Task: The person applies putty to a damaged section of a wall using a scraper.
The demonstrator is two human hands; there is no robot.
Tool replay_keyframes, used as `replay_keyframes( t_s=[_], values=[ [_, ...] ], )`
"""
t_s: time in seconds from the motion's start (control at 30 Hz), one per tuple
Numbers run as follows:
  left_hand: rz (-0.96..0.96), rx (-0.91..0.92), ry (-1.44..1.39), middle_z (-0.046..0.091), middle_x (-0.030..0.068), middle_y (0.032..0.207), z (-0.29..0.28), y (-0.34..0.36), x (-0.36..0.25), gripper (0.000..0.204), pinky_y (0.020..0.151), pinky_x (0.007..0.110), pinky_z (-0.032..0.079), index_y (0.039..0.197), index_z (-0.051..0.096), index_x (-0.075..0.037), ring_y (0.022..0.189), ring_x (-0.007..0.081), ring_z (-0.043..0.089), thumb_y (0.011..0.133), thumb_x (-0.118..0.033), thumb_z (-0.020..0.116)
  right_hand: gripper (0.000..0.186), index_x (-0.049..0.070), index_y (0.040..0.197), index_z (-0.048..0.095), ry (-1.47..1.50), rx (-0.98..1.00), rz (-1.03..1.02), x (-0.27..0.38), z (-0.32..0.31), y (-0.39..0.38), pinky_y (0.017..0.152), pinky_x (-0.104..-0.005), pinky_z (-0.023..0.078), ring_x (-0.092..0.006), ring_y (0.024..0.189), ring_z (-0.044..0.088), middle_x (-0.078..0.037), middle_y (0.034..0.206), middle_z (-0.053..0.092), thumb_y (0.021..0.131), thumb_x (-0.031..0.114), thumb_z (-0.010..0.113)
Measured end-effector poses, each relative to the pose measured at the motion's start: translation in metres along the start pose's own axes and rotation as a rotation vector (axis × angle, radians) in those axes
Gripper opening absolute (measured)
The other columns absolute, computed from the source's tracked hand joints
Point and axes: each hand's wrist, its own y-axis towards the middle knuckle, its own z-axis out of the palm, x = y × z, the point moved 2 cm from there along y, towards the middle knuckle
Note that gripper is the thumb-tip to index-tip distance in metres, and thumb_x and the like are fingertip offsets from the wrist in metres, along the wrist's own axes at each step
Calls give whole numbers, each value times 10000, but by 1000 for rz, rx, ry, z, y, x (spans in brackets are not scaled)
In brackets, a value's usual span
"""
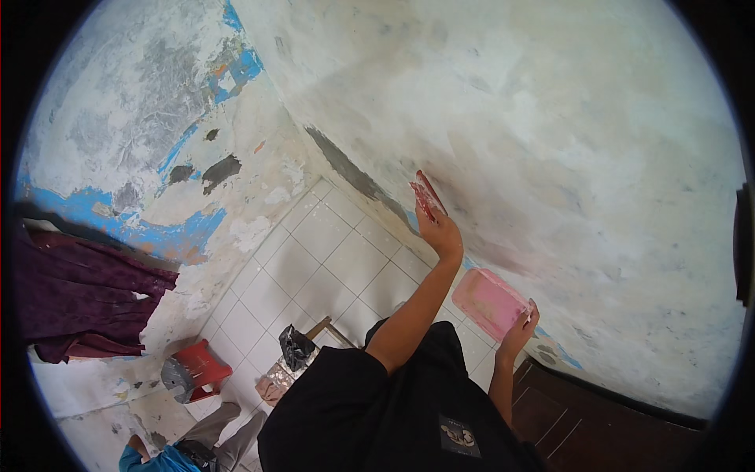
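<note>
My left hand (440, 236) is stretched forward and closed around a flat red putty spreader (427, 197), smeared with white. The spreader's edge is at or very close to the patchy whitish wall (550, 134); I cannot tell whether it touches. Lower and to the right, my right hand (517, 337) grips a shallow pink plastic tray (489, 303) by its near right corner. The tray is held beside the foot of the wall, with pale smears inside it.
A red stool (206, 370) stands on the tiled floor (314, 244). Closer are a black plastic bag (296, 348) and a wooden frame (318, 327). Dark cloth (86, 291) hangs at left. Another person in a blue top (161, 458) is at lower left. Brown flooring (574, 417) lies right.
</note>
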Motion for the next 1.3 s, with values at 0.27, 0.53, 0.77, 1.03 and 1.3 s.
replay_keyframes(
  t_s=[0.27, 0.53, 0.77, 1.03, 1.3],
  values=[
    [85, 59, 18, 518, 277, 1384, 33, -14, -18, 515, 988, 325, 454, 1441, 365, 97, 1189, 316, 589, 934, 24, 422, 368, -2, 1333, 490, -49, 28, 11, -10, -4, -5, 1043, -360, 370, -227, 1212, 476, -137, 1320, 501, 1025, 197, 474],
    [40, 178, 112, 576, 266, 1321, 42, -20, -29, 628, 873, 294, 484, 1449, 374, 69, 1019, 279, 662, 824, 68, 434, 365, -5, 1330, 488, -49, 27, 19, -11, -3, -7, 1064, -365, 359, -241, 1231, 470, -144, 1321, 497, 1022, 192, 479],
    [91, 231, -88, 614, 260, 1246, 25, -46, -68, 504, 889, 317, 476, 1384, 446, 89, 1024, 285, 641, 881, 64, 465, 365, -11, 1317, 496, -70, 98, 4, -12, 15, -4, 1057, -358, 368, -230, 1214, 477, -146, 1322, 508, 1028, 210, 480],
    [-82, 8, 14, 624, 248, 1181, -10, 10, -16, 354, 922, 346, 481, 1275, 497, 127, 1056, 303, 635, 936, 27, 482, 362, -12, 1310, 504, -54, 70, -2, -20, 14, -12, 1069, -365, 354, -235, 1211, 485, -150, 1322, 514, 1033, 220, 476],
    [-215, -27, -188, 593, 211, 1265, 20, 44, 2, 413, 968, 329, 452, 1330, 475, 98, 1127, 290, 604, 920, 71, 443, 365, -15, 1317, 500, -61, 49, 19, -43, 1, -24, 1092, -381, 333, -261, 1248, 470, -160, 1319, 510, 1022, 200, 486]
  ],
)
